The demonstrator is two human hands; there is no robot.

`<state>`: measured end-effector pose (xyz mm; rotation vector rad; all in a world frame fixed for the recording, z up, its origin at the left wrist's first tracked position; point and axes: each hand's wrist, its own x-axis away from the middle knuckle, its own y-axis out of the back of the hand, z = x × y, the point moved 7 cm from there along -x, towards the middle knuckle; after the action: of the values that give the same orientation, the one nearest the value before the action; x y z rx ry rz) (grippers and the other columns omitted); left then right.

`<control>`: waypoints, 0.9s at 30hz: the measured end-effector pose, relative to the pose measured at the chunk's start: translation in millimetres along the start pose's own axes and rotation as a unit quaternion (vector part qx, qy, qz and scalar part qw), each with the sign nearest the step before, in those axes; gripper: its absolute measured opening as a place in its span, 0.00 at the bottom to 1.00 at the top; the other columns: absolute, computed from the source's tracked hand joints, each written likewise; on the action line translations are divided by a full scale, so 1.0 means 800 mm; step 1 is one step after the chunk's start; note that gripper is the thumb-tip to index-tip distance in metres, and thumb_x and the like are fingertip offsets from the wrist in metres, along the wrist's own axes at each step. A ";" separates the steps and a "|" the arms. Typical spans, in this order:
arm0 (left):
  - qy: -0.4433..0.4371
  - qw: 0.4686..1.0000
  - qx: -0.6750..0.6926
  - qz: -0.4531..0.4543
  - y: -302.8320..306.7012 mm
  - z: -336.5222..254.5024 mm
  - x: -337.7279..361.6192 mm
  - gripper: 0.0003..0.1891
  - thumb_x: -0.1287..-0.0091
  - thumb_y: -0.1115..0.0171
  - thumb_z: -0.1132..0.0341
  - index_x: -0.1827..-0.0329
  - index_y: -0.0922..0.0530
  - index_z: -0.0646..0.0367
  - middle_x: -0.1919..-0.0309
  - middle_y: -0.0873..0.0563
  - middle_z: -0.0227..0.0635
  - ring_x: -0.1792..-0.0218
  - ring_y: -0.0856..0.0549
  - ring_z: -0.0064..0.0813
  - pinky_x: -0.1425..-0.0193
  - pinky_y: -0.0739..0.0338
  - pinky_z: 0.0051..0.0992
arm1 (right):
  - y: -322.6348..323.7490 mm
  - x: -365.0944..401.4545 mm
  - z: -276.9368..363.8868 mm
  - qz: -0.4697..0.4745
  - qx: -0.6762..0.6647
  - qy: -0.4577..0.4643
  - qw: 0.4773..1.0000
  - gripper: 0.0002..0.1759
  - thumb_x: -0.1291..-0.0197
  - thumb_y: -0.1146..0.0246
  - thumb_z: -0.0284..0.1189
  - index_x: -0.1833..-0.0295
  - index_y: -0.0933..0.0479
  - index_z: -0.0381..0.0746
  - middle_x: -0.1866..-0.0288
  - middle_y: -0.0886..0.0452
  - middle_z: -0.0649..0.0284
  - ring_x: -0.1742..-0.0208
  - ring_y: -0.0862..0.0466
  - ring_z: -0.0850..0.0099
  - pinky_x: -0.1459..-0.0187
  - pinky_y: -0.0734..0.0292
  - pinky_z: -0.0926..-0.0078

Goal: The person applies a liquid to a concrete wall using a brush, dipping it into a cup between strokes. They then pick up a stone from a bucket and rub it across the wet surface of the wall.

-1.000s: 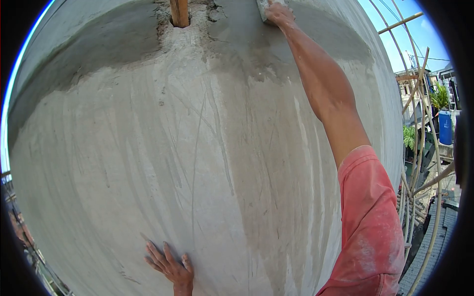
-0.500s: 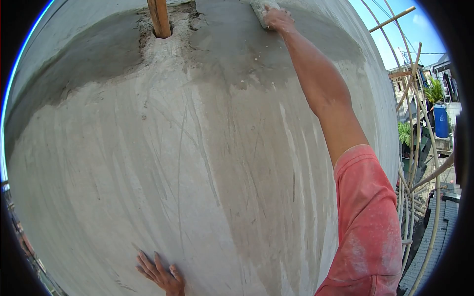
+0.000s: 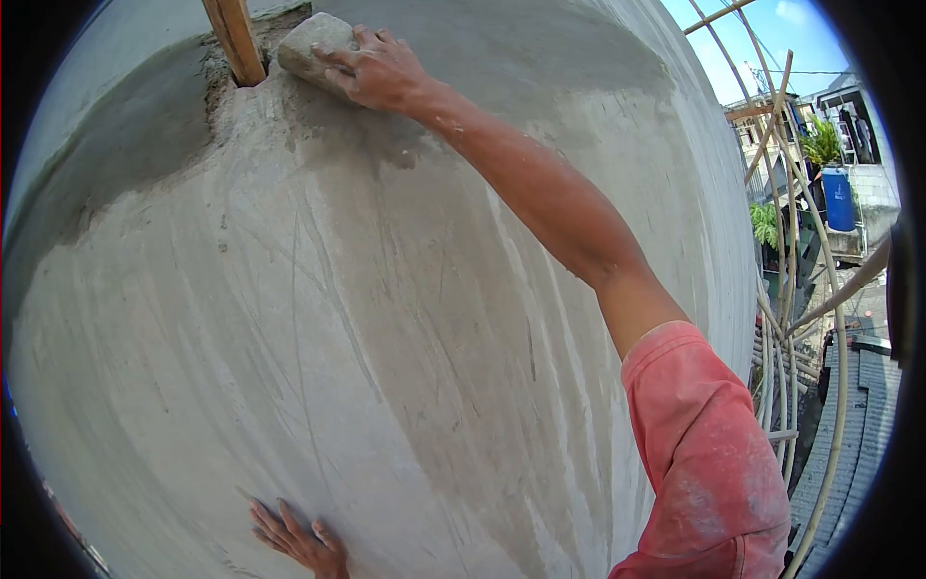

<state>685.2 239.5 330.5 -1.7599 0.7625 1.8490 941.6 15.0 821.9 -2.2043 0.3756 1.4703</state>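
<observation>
My right hand is stretched up the wall, its fingers closed over a thick, plaster-smeared grey block. The block rests against dark, damp plaster, just right of a wooden beam that juts from a rough hole. Below that damp band, the wall is paler, with streaks and scratches. At the bottom, my left hand lies against the wall with fingers spread, holding nothing.
Bamboo scaffolding poles stand beyond the wall's right edge. Past them are a blue drum, green plants, houses and a corrugated roof lower down.
My right hand has swept the block left across the damp plaster, up close to the beam. The view has shifted a little; my left hand stays on the wall.
</observation>
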 end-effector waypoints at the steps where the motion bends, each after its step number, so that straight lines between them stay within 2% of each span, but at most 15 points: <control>1: -0.002 1.000 -0.018 0.005 -0.005 0.006 0.005 0.28 0.25 0.70 0.48 0.31 0.39 0.57 0.28 0.45 0.49 0.26 0.48 0.48 0.26 0.60 0.53 | 0.004 0.018 -0.002 -0.018 0.012 0.022 1.000 0.23 0.35 0.51 0.50 0.34 0.33 0.70 0.35 0.33 0.48 0.35 0.32 0.51 0.37 0.37 0.49; 4: 0.001 0.999 -0.036 0.001 -0.007 0.009 0.007 0.28 0.25 0.71 0.48 0.31 0.40 0.57 0.28 0.45 0.49 0.26 0.48 0.48 0.26 0.60 0.52 | 0.027 0.050 -0.105 -0.013 0.049 -0.052 0.997 0.23 0.36 0.48 0.50 0.35 0.33 0.72 0.34 0.33 0.50 0.35 0.32 0.50 0.37 0.35 0.55; 7: 0.005 1.000 -0.015 0.000 0.001 0.002 0.001 0.29 0.25 0.71 0.48 0.30 0.41 0.57 0.27 0.46 0.49 0.26 0.48 0.48 0.26 0.59 0.52 | 0.047 0.084 -0.301 0.033 0.144 -0.223 0.964 0.26 0.35 0.51 0.51 0.31 0.38 0.71 0.35 0.31 0.50 0.36 0.30 0.48 0.38 0.34 0.51; 8: 0.007 1.000 -0.016 0.002 0.001 0.002 0.002 0.29 0.25 0.71 0.48 0.30 0.41 0.57 0.27 0.46 0.49 0.26 0.48 0.48 0.26 0.59 0.52 | 0.068 0.110 -0.336 0.066 0.144 -0.318 0.935 0.26 0.35 0.52 0.50 0.31 0.38 0.67 0.36 0.30 0.49 0.37 0.29 0.47 0.37 0.34 0.53; 10: 0.000 1.000 -0.020 0.004 -0.001 -0.001 0.001 0.29 0.25 0.71 0.48 0.29 0.42 0.57 0.27 0.47 0.49 0.26 0.48 0.48 0.26 0.59 0.52 | 0.056 0.141 -0.431 0.104 0.147 -0.382 0.906 0.27 0.36 0.51 0.49 0.31 0.36 0.62 0.37 0.29 0.48 0.38 0.28 0.46 0.37 0.34 0.57; 13: -0.002 1.000 -0.002 0.007 0.001 -0.001 0.000 0.29 0.25 0.70 0.48 0.29 0.42 0.57 0.27 0.47 0.49 0.26 0.48 0.48 0.26 0.59 0.52 | 0.060 0.133 -0.349 0.057 0.132 -0.346 0.927 0.28 0.37 0.50 0.49 0.31 0.36 0.59 0.39 0.27 0.47 0.41 0.26 0.44 0.37 0.33 0.59; 15: -0.005 1.000 -0.007 0.007 0.002 0.003 0.004 0.29 0.25 0.71 0.48 0.29 0.43 0.57 0.27 0.47 0.49 0.26 0.48 0.48 0.26 0.58 0.52 | 0.054 0.117 -0.261 0.007 0.067 -0.218 0.974 0.25 0.36 0.49 0.47 0.33 0.32 0.59 0.43 0.27 0.43 0.42 0.27 0.46 0.39 0.33 0.58; 18: -0.007 1.000 -0.009 -0.011 -0.002 0.006 0.003 0.29 0.25 0.71 0.48 0.28 0.43 0.56 0.27 0.47 0.46 0.26 0.48 0.47 0.26 0.58 0.51 | 0.039 0.092 -0.137 -0.009 0.023 -0.070 0.997 0.23 0.36 0.48 0.49 0.34 0.31 0.65 0.37 0.31 0.46 0.38 0.30 0.48 0.36 0.36 0.57; 19: -0.003 1.000 -0.008 -0.023 -0.003 0.008 0.003 0.29 0.25 0.71 0.48 0.28 0.43 0.55 0.27 0.46 0.45 0.26 0.48 0.46 0.26 0.58 0.51 | 0.038 0.086 -0.139 -0.008 0.028 -0.077 0.997 0.23 0.36 0.48 0.49 0.34 0.31 0.65 0.37 0.31 0.46 0.38 0.30 0.48 0.36 0.36 0.57; 21: -0.007 1.000 -0.005 -0.023 -0.008 0.014 0.002 0.29 0.25 0.72 0.47 0.28 0.42 0.55 0.27 0.46 0.44 0.26 0.48 0.45 0.26 0.58 0.50 | 0.037 0.085 -0.144 -0.031 0.041 -0.009 0.999 0.23 0.35 0.48 0.50 0.35 0.31 0.65 0.37 0.30 0.49 0.36 0.30 0.50 0.37 0.35 0.56; 23: 0.006 0.999 -0.026 -0.019 -0.008 0.021 0.006 0.29 0.25 0.72 0.47 0.28 0.42 0.54 0.27 0.45 0.43 0.26 0.47 0.45 0.25 0.58 0.50 | 0.048 0.101 -0.250 -0.035 0.078 -0.104 0.991 0.24 0.35 0.50 0.51 0.34 0.32 0.67 0.37 0.29 0.52 0.36 0.30 0.52 0.38 0.34 0.55; 24: 0.007 0.999 -0.030 -0.016 -0.008 0.019 0.007 0.29 0.25 0.72 0.47 0.28 0.42 0.54 0.27 0.45 0.43 0.26 0.47 0.45 0.25 0.58 0.50 | 0.082 0.119 -0.286 0.015 0.074 -0.217 0.973 0.29 0.38 0.50 0.51 0.36 0.29 0.47 0.44 0.24 0.46 0.39 0.28 0.48 0.40 0.32 0.53; 25: 0.005 0.999 -0.030 -0.022 -0.008 0.017 0.006 0.29 0.25 0.73 0.47 0.28 0.42 0.54 0.27 0.45 0.43 0.26 0.47 0.45 0.25 0.58 0.49 | 0.086 0.142 -0.348 0.024 0.079 -0.294 0.952 0.28 0.38 0.50 0.51 0.36 0.29 0.49 0.43 0.25 0.45 0.40 0.28 0.47 0.40 0.33 0.53; 26: 0.005 0.999 -0.028 -0.028 -0.008 0.015 0.005 0.29 0.25 0.73 0.47 0.28 0.42 0.54 0.27 0.45 0.43 0.26 0.47 0.45 0.25 0.57 0.49 | 0.083 0.169 -0.410 0.059 0.124 -0.364 0.921 0.26 0.37 0.51 0.53 0.33 0.35 0.67 0.37 0.28 0.53 0.36 0.29 0.52 0.38 0.33 0.53; 27: 0.009 0.999 -0.025 -0.027 -0.010 0.013 0.004 0.29 0.25 0.73 0.47 0.28 0.42 0.54 0.27 0.45 0.43 0.26 0.47 0.45 0.25 0.57 0.49 | 0.096 0.194 -0.434 0.083 0.149 -0.433 0.885 0.28 0.38 0.52 0.53 0.31 0.36 0.64 0.35 0.30 0.52 0.34 0.31 0.52 0.37 0.34 0.54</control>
<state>683.0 252.4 326.7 -1.8122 0.6744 1.8347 1242.3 -225.1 773.4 -1.1248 0.4350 2.1338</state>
